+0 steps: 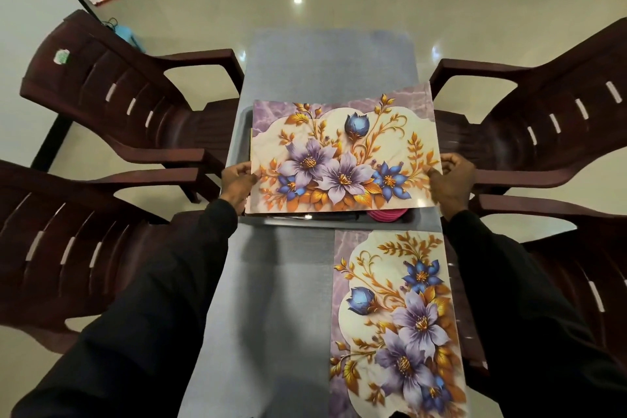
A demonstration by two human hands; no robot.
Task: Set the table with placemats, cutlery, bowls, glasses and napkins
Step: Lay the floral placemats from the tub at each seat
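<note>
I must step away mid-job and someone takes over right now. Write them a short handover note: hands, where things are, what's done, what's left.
Left hand pinches the left edge of the floral purple-and-gold placemat; right hand grips its right edge.
The mat is held over the dark grey tray in the middle of the grey table.
Done: one matching floral placemat lies flat at the table's near right.
Left: lay the held mat, then cutlery, bowls, glasses and napkins.
A round pink item peeks out in the tray; the rest is hidden under the mat.
</note>
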